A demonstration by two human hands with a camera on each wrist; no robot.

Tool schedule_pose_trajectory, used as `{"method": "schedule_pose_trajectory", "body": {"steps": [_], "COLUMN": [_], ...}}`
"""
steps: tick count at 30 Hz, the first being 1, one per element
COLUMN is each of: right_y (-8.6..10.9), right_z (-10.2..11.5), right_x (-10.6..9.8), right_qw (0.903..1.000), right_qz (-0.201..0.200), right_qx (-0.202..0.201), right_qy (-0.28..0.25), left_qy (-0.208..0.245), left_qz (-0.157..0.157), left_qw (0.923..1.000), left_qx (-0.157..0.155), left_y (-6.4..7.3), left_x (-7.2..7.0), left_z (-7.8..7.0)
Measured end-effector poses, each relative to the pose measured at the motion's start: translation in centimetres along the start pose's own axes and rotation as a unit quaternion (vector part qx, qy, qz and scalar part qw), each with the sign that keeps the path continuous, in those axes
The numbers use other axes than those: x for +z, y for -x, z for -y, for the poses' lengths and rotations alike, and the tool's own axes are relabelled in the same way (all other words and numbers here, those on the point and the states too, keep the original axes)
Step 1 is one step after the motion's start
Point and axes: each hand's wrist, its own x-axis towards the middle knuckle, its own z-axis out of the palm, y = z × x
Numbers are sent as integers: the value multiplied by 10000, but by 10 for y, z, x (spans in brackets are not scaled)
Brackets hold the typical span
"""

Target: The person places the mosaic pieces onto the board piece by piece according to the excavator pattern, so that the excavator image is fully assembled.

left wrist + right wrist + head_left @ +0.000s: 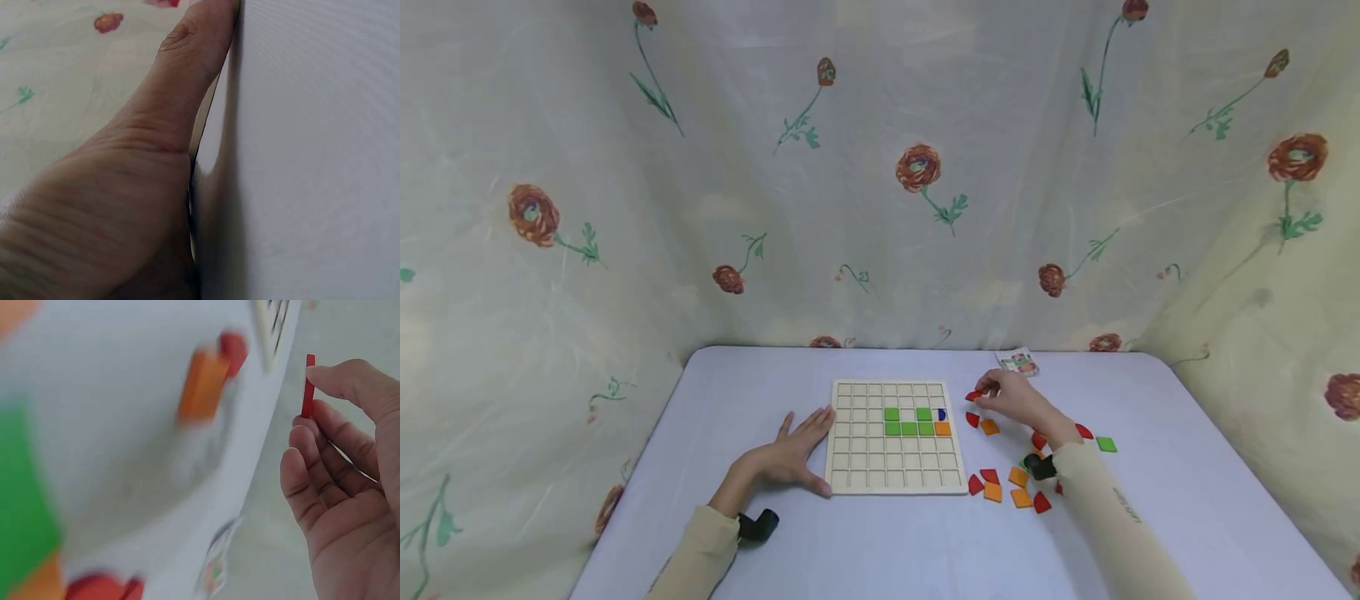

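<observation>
A pale grid board [880, 479] lies on the table, with several green squares [909, 428], one orange square [942, 428] and a blue half-round piece [942, 414] in its cells. My left hand [784, 458] is spread flat along the board's left side, fingertips and thumb at the edge. Off the board's upper right, my right hand [1013, 398] pinches a red quarter-circle tile [308, 394] between thumb and fingers, raised over the table. Below that hand lie another red quarter-circle tile [972, 420] and an orange square tile [990, 427].
Loose red, orange and green tiles are scattered right of the board, some partly hidden under my right forearm; one green tile [1107, 444] lies furthest right. A small printed card [1018, 361] rests near the back edge. Floral curtain [880, 250] surrounds the table's back and sides.
</observation>
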Motion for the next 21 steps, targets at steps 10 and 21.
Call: {"method": "schedule_pose_trajectory", "body": {"steps": [10,21], "right_y": [-19,-36], "right_z": [51,73], "right_x": [34,63], "right_qw": [9976,9939], "right_qz": [380,606], "right_qx": [-555,-835], "right_qy": [166,401], "left_qy": [65,71], "left_qz": [16,83], "left_qw": [10000,9999], "left_qx": [-5,-118], "left_y": [-2,-2], "left_x": [1,0], "left_z": [1,0]}}
